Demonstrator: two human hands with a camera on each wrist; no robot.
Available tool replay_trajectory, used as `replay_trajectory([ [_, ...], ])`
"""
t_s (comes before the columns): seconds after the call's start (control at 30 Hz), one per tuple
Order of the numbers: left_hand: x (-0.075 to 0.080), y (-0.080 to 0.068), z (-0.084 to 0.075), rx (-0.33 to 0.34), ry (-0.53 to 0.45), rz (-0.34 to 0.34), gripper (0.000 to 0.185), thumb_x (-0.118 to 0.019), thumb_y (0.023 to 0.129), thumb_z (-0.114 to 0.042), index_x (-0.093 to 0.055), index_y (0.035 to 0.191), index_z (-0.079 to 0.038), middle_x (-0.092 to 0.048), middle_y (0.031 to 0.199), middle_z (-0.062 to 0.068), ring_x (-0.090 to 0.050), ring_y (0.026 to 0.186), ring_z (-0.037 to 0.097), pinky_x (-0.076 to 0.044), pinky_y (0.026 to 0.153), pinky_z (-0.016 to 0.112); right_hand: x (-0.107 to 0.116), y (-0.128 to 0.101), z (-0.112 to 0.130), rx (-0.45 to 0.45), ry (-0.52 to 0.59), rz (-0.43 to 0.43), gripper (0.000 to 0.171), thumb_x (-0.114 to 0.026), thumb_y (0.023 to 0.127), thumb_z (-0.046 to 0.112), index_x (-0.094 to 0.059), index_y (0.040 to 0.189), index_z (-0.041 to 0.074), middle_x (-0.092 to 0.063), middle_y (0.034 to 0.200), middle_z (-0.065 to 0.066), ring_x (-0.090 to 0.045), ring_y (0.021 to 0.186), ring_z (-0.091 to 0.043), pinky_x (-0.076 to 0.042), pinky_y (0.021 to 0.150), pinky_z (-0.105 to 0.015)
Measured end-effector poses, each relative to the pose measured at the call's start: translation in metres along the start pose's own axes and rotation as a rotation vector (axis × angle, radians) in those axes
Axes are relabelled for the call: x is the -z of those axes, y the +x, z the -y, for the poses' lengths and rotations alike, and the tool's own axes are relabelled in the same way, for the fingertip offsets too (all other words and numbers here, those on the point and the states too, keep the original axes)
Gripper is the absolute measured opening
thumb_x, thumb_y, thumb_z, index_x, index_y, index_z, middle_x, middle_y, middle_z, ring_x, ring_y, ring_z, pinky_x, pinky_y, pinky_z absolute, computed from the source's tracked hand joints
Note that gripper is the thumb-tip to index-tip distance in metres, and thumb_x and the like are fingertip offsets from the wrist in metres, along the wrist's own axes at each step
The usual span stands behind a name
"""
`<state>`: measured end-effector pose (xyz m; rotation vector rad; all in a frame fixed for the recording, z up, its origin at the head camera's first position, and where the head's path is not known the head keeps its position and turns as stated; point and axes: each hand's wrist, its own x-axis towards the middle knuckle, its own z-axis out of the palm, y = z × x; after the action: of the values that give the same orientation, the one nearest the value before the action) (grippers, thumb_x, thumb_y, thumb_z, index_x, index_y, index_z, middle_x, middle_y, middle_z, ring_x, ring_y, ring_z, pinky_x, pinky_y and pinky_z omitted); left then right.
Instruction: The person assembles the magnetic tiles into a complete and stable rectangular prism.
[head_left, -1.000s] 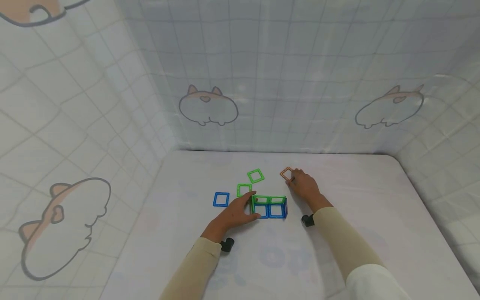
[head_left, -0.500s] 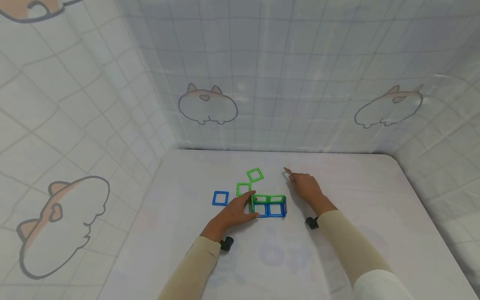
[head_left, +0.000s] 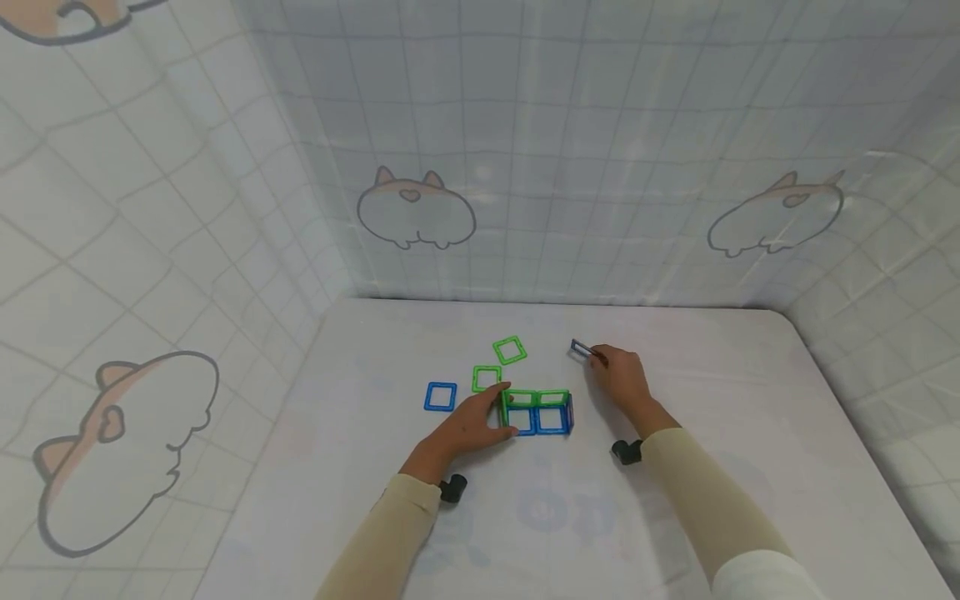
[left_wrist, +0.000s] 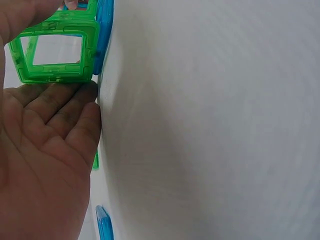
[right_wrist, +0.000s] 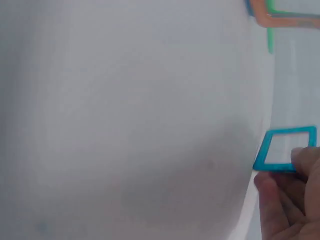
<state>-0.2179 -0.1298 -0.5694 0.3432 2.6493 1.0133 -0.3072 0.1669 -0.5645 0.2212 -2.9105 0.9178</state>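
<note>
A small hollow structure of magnetic tiles (head_left: 537, 419) stands mid-table, with blue tiles low at the front, green ones behind and an orange-pink tile at its right end. Around its left end my left hand (head_left: 467, 423) grips, thumb at the front and index finger at the back; in the left wrist view the other fingers lie against a green end panel (left_wrist: 89, 50). My right hand (head_left: 621, 379), beyond the structure to the right, pinches a blue square magnetic tile (right_wrist: 289, 130) between thumb and fingers. The tile is tilted up.
Two loose green square tiles lie behind and left of the structure, one farther back (head_left: 506, 340) and one nearer (head_left: 487, 367). A loose blue tile (head_left: 442, 384) lies left of them. Cloth walls (head_left: 600, 250) with printed animals rise beyond the white table (head_left: 712, 400).
My right hand has lifted and turned the tile; it looked orange and flat before, and now shows blue and tilted. The hand shifted slightly right. My left hand stayed at the structure.
</note>
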Motion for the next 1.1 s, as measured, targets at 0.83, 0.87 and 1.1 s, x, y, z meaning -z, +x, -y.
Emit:
replay_trajectory([
  [0.83, -0.003, -0.002, 0.013, -0.008, -0.104, -0.012, 0.082, -0.076, 0.086, -0.042, -0.034, 0.155, -0.028, -0.039, 0.158, -0.003, -0.032, 0.148, 0.021, -0.032, 0.118, 0.047, 0.009, -0.024, -0.006, -0.165, 0.462, 0.038, 0.037, -0.074, 0.091, 0.036, -0.073, 0.118, 0.01, -0.073, 0.113, -0.008, -0.065, 0.111, -0.026, -0.054, 0.097, -0.046],
  [0.87, -0.002, -0.002, 0.014, -0.013, -0.103, -0.012, 0.082, -0.076, 0.086, -0.042, -0.034, 0.155, -0.027, -0.039, 0.157, -0.003, -0.032, 0.147, 0.021, -0.032, 0.118, 0.046, 0.01, -0.026, -0.003, -0.164, 0.482, 0.039, 0.038, -0.074, 0.09, 0.036, -0.074, 0.117, 0.01, -0.074, 0.112, -0.007, -0.067, 0.109, -0.025, -0.055, 0.096, -0.045],
  [1.1, -0.003, -0.002, 0.016, -0.022, -0.118, -0.015, 0.083, -0.077, 0.084, -0.046, -0.037, 0.153, -0.024, -0.041, 0.156, -0.002, -0.035, 0.146, 0.021, -0.033, 0.118, 0.045, 0.019, -0.036, 0.014, -0.134, 0.525, 0.048, 0.043, -0.075, 0.087, 0.044, -0.076, 0.115, 0.012, -0.075, 0.108, -0.003, -0.069, 0.106, -0.022, -0.055, 0.097, -0.044],
])
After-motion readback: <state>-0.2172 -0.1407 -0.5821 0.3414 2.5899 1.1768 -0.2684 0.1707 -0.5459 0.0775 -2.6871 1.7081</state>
